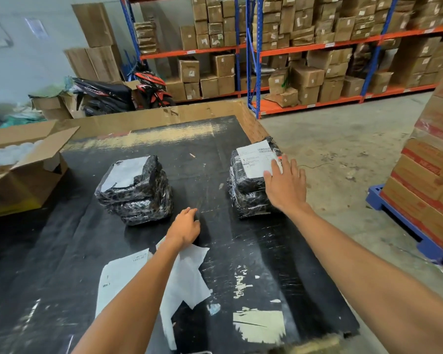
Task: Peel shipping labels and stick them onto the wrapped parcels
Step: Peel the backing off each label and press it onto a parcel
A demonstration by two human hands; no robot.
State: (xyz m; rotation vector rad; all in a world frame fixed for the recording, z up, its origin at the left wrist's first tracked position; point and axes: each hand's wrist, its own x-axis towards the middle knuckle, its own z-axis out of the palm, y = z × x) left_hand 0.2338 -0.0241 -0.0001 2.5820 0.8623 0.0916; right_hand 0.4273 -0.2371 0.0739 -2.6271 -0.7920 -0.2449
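Two parcels wrapped in black plastic stand on the black table (228, 251). The right parcel (248, 192) sits near the table's right edge with a printed shipping label (256, 158) on top. My right hand (285, 183) lies flat on that label's near right corner, fingers straight. The left parcel (136, 190) carries a white label (127, 172) on its top. My left hand (186, 227) rests on the table between the parcels, fingers loosely curled, holding nothing I can see. Loose white label sheets (187, 279) lie under my left forearm.
An open cardboard box (23, 172) stands at the table's left. A cardboard wall (164, 116) lines the far edge. Shelves of cartons (304, 52) and a motorbike (128, 92) stand behind. A blue pallet (404, 226) with stacked cartons is on the right floor.
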